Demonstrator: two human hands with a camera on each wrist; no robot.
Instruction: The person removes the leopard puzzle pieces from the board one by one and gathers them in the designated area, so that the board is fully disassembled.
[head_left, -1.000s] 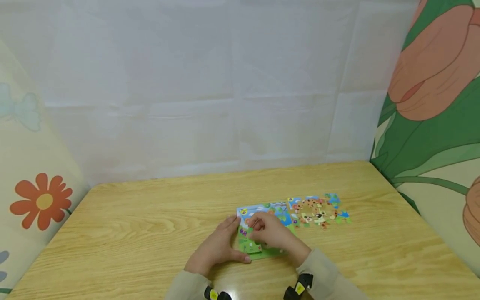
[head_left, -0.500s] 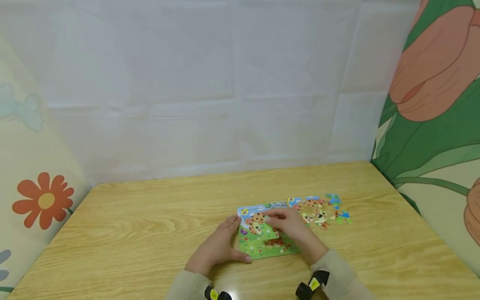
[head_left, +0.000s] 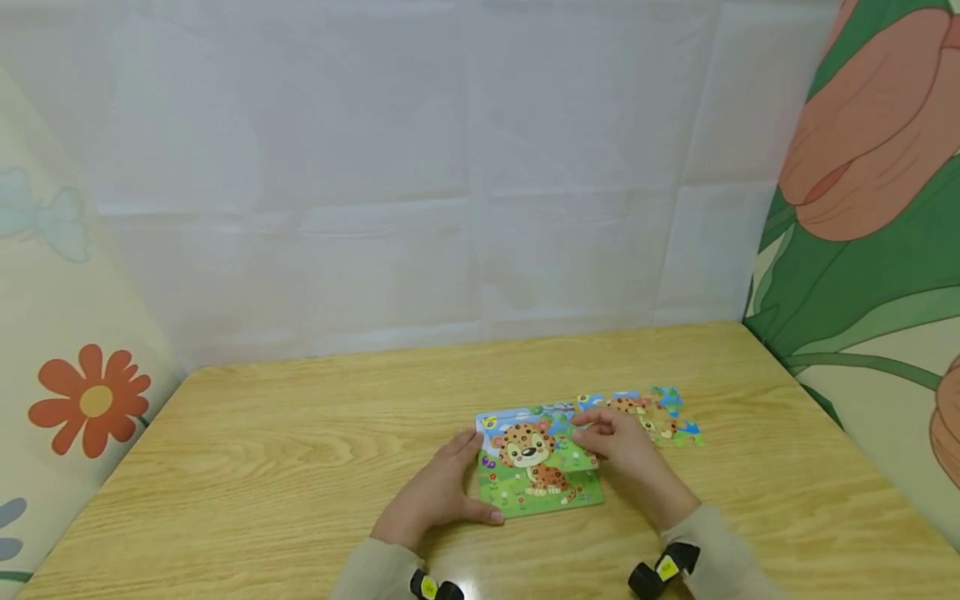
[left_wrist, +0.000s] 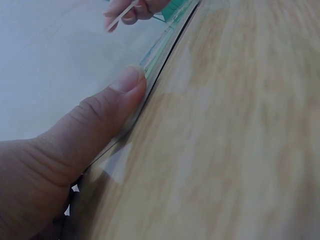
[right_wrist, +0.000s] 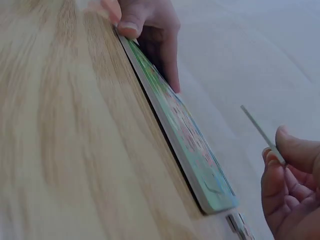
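A picture board (head_left: pixel 528 500) with a spotted leopard cub lies flat on the table. My left hand (head_left: pixel 437 492) spans its left edge, thumb at the near corner and fingers along the far part. In the left wrist view the thumb (left_wrist: pixel 105 110) lies straight against the board's edge. My right hand (head_left: pixel 618 442) pinches a flat green puzzle piece (head_left: pixel 577 454) over the board's right side. Seen edge-on in the right wrist view, the puzzle piece (right_wrist: pixel 257 127) is thin and raised clear of the board.
To the right, partly behind my right hand, lies a partly joined leopard jigsaw (head_left: pixel 660 408) with a ragged right edge. The wooden table (head_left: pixel 300 442) meets a white cloth backdrop (head_left: pixel 375 208) at its far edge. Painted panels stand on both sides.
My right hand has carried the puzzle piece rightward across the board, from its lower left part to its right side, uncovering the leopard cub. My left hand has stayed in place.
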